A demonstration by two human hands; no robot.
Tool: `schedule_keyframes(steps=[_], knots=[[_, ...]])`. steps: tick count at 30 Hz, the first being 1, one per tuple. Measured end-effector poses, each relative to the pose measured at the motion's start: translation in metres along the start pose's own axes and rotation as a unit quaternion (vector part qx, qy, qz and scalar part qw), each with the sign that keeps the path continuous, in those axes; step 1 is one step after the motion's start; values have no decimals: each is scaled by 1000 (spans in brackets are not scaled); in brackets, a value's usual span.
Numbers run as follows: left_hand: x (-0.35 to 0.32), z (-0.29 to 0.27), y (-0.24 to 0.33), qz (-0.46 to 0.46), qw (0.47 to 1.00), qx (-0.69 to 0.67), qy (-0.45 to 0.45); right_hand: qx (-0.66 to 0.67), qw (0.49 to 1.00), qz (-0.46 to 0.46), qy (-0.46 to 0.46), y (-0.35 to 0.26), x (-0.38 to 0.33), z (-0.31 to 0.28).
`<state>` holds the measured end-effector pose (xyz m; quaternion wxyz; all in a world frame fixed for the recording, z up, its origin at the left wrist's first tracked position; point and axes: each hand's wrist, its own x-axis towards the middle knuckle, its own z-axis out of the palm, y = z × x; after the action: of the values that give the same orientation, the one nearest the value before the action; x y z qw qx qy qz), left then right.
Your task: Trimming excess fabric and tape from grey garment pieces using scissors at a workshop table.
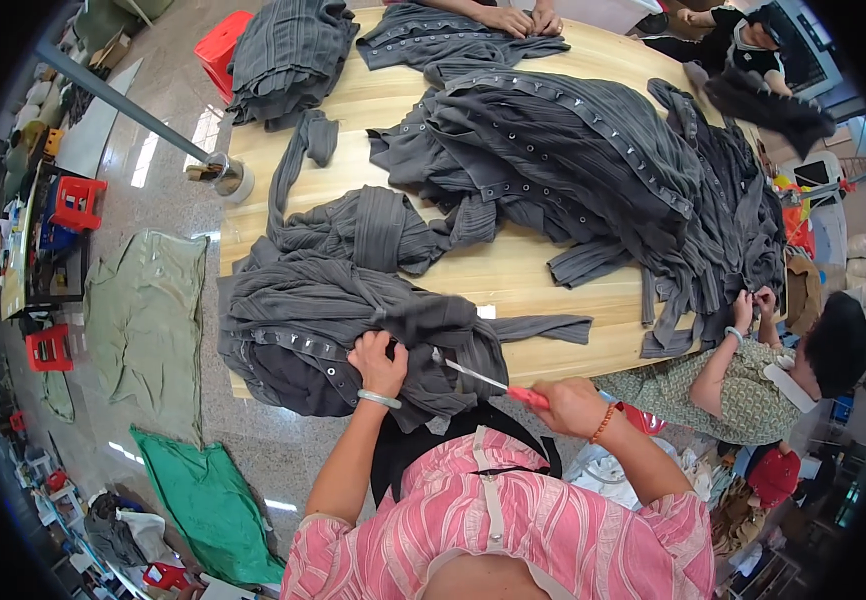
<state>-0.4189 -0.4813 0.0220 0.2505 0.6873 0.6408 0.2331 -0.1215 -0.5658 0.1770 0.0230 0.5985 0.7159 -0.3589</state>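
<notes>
A dark grey ribbed garment (298,300) lies bunched at the near left edge of the table, a row of metal fasteners along its placket. My left hand (381,366) is closed on its cloth, the fingertips partly hidden in the folds. In my right hand (575,408) is a red-handled tool (475,375) with a long thin metal shaft; whether it is a pair of scissors or something else I cannot make out. The shaft points left, its tip close to the cloth, a little right of my left hand.
More dark grey garments (573,150) cover the wooden table (543,355), with a folded stack (288,60) at the far left. Co-workers' hands (523,20) handle cloth at the far edge and at the right. A pole in a metal container (231,178) stands by the left edge.
</notes>
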Motion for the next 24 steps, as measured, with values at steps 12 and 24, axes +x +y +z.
schedule_keyframes(steps=[12,24], knots=[[22,1,4,-221,959,-154,-82,185,958,1,218,-39,148,7],[11,-7,-15,-159,938,-297,-76,293,920,-42,258,-46,146,45]])
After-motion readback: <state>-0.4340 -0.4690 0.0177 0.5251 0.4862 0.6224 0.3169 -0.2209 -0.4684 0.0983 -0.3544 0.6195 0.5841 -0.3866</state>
